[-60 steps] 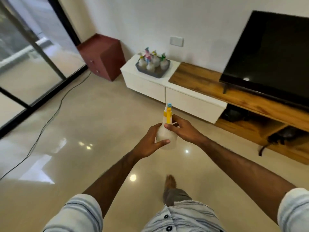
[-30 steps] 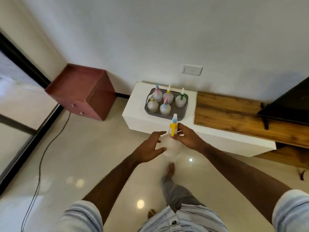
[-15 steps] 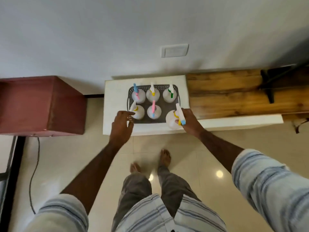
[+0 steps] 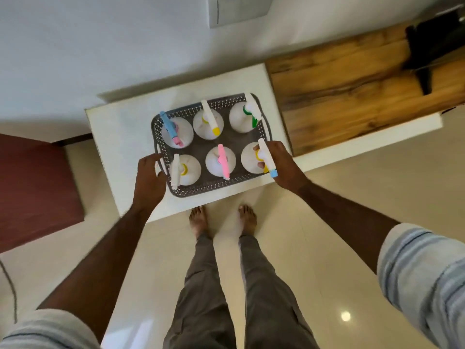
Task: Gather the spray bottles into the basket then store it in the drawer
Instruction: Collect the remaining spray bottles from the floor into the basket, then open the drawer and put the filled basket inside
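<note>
A dark grey perforated basket [image 4: 201, 188] sits on the white cabinet top [image 4: 120, 137]. Several white spray bottles with coloured nozzles stand upright in it, among them one with a pink trigger [image 4: 221, 161]. My right hand [image 4: 281, 162] is wrapped around the yellow-and-blue-nozzled spray bottle [image 4: 250, 158], which stands in the basket's near right corner. My left hand [image 4: 148, 180] rests at the basket's left rim, fingers curled by the handle; whether it grips the handle is unclear.
A wooden shelf top [image 4: 352, 91] adjoins the cabinet on the right, with a dark TV stand foot [image 4: 427, 54] on it. A dark red box-like cabinet [image 4: 35, 187] stands on the floor to the left. A wall switch plate [image 4: 239, 10] is above. My bare feet [image 4: 221, 220] stand close to the cabinet front.
I walked up to the cabinet carrying the bottle in both hands. The bottle went down into the basket's near right corner, and my left hand moved to the basket's left rim.
</note>
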`<state>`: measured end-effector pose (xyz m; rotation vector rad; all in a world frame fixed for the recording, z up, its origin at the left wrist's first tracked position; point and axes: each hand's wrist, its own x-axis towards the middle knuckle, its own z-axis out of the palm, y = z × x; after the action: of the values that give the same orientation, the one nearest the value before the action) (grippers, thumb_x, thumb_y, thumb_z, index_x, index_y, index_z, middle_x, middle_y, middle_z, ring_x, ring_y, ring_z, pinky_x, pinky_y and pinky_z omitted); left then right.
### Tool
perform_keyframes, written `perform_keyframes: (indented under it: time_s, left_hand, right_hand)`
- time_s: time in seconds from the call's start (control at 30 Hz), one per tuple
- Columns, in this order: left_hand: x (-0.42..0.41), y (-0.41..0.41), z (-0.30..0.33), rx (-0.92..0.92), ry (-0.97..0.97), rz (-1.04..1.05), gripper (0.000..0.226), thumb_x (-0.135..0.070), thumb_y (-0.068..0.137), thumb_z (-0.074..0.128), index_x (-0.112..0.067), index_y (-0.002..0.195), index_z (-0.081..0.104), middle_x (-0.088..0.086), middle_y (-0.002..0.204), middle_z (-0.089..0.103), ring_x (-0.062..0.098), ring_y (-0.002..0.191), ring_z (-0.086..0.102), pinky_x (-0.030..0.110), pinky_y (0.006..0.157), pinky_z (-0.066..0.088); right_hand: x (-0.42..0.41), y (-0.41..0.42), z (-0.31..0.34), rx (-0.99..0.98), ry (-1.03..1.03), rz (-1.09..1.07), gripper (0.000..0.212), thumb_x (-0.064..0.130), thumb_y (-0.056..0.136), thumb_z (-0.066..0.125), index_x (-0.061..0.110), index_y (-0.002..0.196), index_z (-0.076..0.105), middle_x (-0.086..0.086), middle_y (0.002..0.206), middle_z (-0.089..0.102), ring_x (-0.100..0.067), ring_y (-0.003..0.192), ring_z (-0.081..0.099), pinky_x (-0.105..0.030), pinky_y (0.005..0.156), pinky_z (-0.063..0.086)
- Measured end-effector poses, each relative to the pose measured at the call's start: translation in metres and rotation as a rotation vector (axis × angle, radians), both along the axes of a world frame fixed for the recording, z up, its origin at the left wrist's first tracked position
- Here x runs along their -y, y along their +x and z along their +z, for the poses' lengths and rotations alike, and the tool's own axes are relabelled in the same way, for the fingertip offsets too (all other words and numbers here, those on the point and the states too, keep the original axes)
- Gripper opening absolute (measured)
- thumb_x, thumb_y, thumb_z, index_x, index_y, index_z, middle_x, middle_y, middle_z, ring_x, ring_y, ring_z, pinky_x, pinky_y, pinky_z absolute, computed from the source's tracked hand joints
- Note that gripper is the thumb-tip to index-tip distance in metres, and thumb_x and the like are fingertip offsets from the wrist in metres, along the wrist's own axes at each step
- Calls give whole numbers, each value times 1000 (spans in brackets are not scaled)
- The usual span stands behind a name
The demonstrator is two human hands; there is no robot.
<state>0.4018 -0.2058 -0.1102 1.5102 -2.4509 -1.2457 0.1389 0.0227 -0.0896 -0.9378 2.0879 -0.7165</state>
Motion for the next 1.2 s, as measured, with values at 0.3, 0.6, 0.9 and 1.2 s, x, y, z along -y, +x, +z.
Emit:
perform_keyframes:
  time_s: [0.3,0.6,0.9,1.2]
  left_hand:
    - [0,11,-33,147,-109,-149,60,10,84,61,-10,139,50,11,153,33,37,136,43,57,106,41]
    - [-2,25,-48,219,-152,-255,69,-3,81,74,-12,142,44,9,161,23,40,139,38,64,103,40]
    - [-29,47,-50,176,-227,-27,49,-3,80,62,-15,124,44,10,123,47,34,110,54,46,88,42]
    - [-70,53,-62,193,-161,-1237,52,-8,82,54,-18,133,52,7,148,48,28,134,47,40,107,44]
  right_hand:
    - [13,10,-47,-80,-42,-23,46,15,88,63,26,131,51,-2,127,45,-28,114,60,-44,93,59]
    - [16,14,-65,-171,-18,-78,63,2,82,74,1,139,47,-25,134,48,-40,118,55,-51,95,55]
    - [0,42,-51,-222,-33,-438,66,-6,79,69,11,139,49,-14,136,48,-28,122,48,-49,100,49]
    - [-81,168,-73,24,70,-952,54,-5,83,60,13,134,51,-8,131,48,-24,107,53,-47,99,46]
